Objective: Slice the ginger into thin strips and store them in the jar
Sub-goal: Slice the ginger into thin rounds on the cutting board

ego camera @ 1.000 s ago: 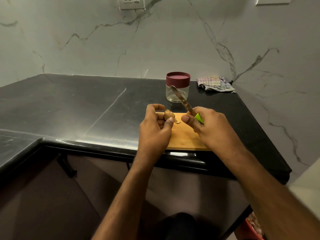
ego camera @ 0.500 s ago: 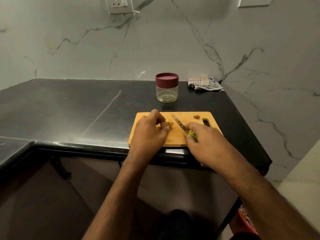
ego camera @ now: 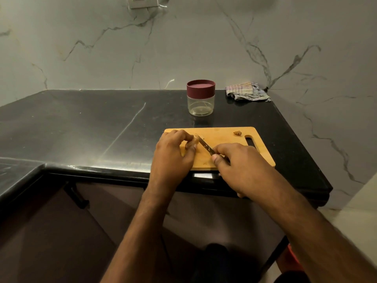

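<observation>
A wooden cutting board [ego camera: 228,139] lies at the front edge of the black counter. My left hand [ego camera: 173,154] pinches a small piece of ginger [ego camera: 195,139] down on the board's left part. My right hand [ego camera: 240,168] grips a knife [ego camera: 206,147] by its handle, which the hand hides. The blade angles up-left and its tip touches the ginger. A second small ginger piece [ego camera: 237,132] lies near the board's handle slot. Behind the board stands a clear jar [ego camera: 201,98] with a maroon lid on it.
A folded checked cloth [ego camera: 246,91] lies at the counter's back right corner. The black counter [ego camera: 81,127] stretches left and wraps round the near left corner. Marble walls rise behind and to the right. A wall socket [ego camera: 142,2] is high up.
Both hands came down from above the board onto it. The ginger now rests on the board with the knife blade against it. The camera tilted down.
</observation>
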